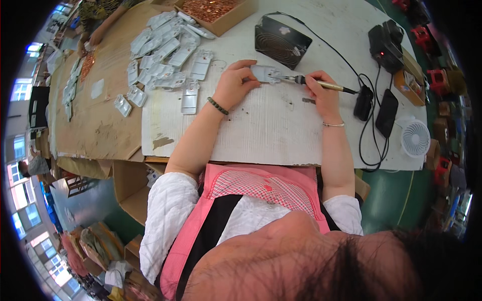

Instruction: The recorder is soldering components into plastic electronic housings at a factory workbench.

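Note:
My left hand (235, 84) is closed on the left end of a small pale plastic housing (262, 73), holding it down on the white board. In my right hand (323, 91) is a soldering iron (329, 86), gripped like a pen, its tip pointing left at the right end of the housing. Whether the tip touches is too small to tell. Just beyond stands a black box-shaped fan (282, 40) with a round grille. Left of my left hand lies a pile of similar pale plastic housings (163, 52), one of them (190, 96) apart nearer to me.
An open cardboard box (223, 22) of copper-coloured pieces stands at the back. On the right are a black soldering station (385, 46), a dark phone (387, 113), cables and a small white fan (415, 138). At far left, another person's arm (108, 25) reaches over the brown cardboard (108, 125).

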Motion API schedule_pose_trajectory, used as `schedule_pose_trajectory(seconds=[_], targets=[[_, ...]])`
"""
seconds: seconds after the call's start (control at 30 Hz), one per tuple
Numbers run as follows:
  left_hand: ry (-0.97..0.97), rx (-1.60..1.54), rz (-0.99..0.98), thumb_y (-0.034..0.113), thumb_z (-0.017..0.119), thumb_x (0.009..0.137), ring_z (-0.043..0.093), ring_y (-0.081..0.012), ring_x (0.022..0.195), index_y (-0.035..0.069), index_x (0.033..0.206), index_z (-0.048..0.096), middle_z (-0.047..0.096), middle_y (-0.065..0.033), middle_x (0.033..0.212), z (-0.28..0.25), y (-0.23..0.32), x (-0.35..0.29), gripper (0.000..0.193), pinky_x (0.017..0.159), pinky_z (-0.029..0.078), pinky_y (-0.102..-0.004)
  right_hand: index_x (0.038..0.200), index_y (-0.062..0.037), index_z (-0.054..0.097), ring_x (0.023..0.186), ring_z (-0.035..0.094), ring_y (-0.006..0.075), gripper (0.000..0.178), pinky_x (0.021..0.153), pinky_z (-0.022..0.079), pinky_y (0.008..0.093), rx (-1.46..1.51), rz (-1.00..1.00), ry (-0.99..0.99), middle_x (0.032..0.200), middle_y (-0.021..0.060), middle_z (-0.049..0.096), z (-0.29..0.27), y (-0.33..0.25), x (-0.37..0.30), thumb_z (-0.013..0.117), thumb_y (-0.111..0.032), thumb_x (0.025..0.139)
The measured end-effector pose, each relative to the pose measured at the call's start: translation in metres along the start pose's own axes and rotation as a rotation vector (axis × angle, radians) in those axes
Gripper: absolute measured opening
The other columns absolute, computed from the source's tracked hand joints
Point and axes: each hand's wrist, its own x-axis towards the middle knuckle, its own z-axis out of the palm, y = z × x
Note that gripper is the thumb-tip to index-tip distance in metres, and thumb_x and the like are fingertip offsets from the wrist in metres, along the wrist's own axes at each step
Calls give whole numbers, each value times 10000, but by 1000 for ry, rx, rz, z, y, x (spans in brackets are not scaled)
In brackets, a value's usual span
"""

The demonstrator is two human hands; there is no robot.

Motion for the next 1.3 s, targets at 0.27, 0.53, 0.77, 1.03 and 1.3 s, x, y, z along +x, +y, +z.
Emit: schedule_pose_trajectory(seconds=[0.27,0.53,0.77,1.03,1.3], targets=[[432,846,-165,305,710,668,436,-231,1048,67,873,600,556,-76,1028,-34,13,-6,333,896,255,-432,806,-55,578,542,426,31,132,481,322,154,286,60,92,645,-6,537,-12,0,1,610,-183,803],[330,848,-239,173,673,676,496,-247,975,122,741,615,580,-101,981,-49,-10,-7,102,897,305,-418,821,-45,574,555,435,43,121,503,342,160,382,55,57,659,2,538,-9,3,3,616,-156,803],[39,308,271,68,649,685,465,-318,1030,55,759,579,562,-103,1108,-13,9,-4,103,875,402,-380,844,-31,560,564,428,64,108,510,335,173,418,34,32,666,15,516,-12,4,4,583,-135,834],[-9,311,304,57,643,686,465,-302,1024,42,748,583,565,-77,1127,-9,11,-4,88,871,407,-369,845,-45,575,563,450,46,119,510,365,158,158,36,14,680,6,543,-8,0,0,608,-158,821],[-13,313,303,56,645,685,467,-296,1023,38,742,581,566,-76,1124,-9,14,-4,88,866,410,-368,861,-48,587,561,464,39,150,508,368,153,89,29,1,679,-2,556,-5,-1,-1,625,-187,817]])
